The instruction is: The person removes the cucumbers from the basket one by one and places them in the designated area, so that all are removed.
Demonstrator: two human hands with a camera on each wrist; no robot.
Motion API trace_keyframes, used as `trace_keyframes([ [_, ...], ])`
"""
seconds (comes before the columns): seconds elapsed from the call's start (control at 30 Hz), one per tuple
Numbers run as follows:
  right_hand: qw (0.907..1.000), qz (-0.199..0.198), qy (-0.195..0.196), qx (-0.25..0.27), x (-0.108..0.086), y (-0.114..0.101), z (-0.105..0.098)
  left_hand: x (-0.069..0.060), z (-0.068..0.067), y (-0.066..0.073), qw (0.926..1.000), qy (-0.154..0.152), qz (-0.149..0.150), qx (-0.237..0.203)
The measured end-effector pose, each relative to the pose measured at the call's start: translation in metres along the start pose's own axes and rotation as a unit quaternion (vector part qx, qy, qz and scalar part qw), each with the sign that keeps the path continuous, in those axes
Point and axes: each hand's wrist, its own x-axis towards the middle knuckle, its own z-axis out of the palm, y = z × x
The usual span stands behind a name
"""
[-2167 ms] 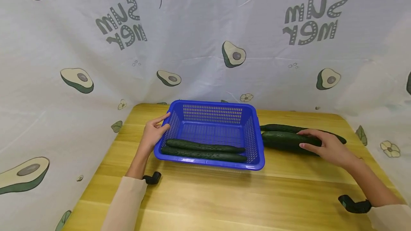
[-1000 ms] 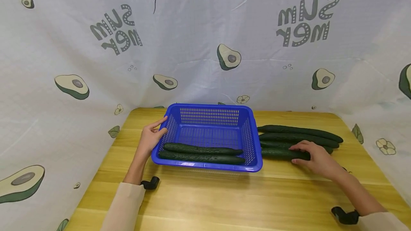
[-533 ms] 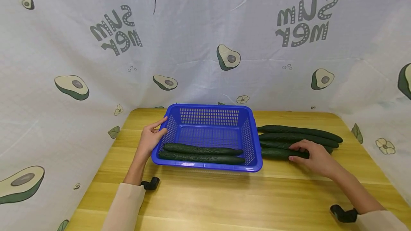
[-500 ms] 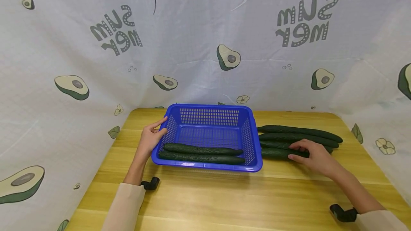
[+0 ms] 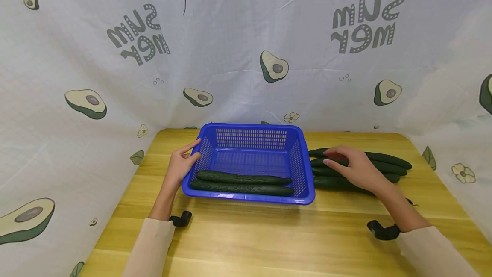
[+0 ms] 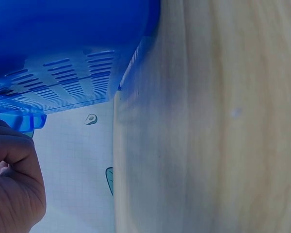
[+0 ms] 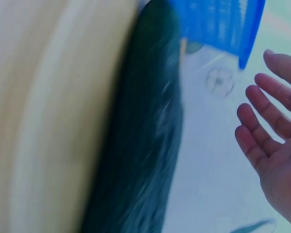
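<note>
A blue plastic basket stands on the table with two cucumbers side by side along its front wall, the rear one and the front one. My left hand holds the basket's left rim between thumb and fingers. To the right of the basket lie several more cucumbers in a row. Above them hovers my right hand, fingers apart and gripping nothing. In the right wrist view that hand is beside a large, blurred cucumber. The cucumbers' left ends are partly hidden by the basket.
The wooden table ends at a white curtain printed with avocados. A black wrist mount is on the left wrist, and another black mount on the right. A thin stem shows near the right forearm.
Earlier, my right hand spread the cucumbers out into a row and rested at the front one. It has since let go and moved back and left over the rear cucumbers. My left hand stays put.
</note>
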Motion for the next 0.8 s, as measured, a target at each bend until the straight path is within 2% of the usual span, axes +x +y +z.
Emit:
trace_keyframes([
  [0.2,0.9991,-0.018,-0.015,0.034,0.028,-0.032,0.011,0.000,0.001,0.001,1.0000,0.002,-0.001,-0.006],
  [0.4,0.9963,-0.066,-0.028,0.049,0.051,-0.063,0.021,0.000,0.001,0.003,1.0000,0.002,0.002,-0.008],
  [0.6,0.9929,-0.086,-0.053,0.064,0.066,-0.086,0.034,0.000,0.001,0.004,1.0000,0.002,0.004,-0.004],
  [0.8,0.9879,-0.094,-0.089,0.085,0.076,-0.101,0.052,-0.001,0.001,0.004,1.0000,0.001,0.000,-0.008],
])
